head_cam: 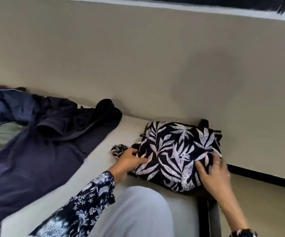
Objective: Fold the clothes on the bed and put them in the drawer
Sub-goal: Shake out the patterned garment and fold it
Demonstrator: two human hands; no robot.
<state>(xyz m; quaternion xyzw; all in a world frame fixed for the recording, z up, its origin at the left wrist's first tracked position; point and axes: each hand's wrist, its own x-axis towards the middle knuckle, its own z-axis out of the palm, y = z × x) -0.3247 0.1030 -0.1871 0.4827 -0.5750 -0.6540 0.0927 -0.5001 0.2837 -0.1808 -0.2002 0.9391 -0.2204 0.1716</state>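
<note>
my two hands work on a folded leaf-print garment [176, 154] lying on the bed [104, 161], close against the wall [138, 65]. my left hand [129, 159] reaches in from a floral sleeve [80, 207], fingers curled and pinching the garment's left edge. my right hand [213, 175] is blurred, its fingers spread flat, pressing the garment's right side. a navy garment [35, 159] and other dark clothes [73, 117] lie unfolded further left. my knee [138, 211] rests on the bed.
</note>
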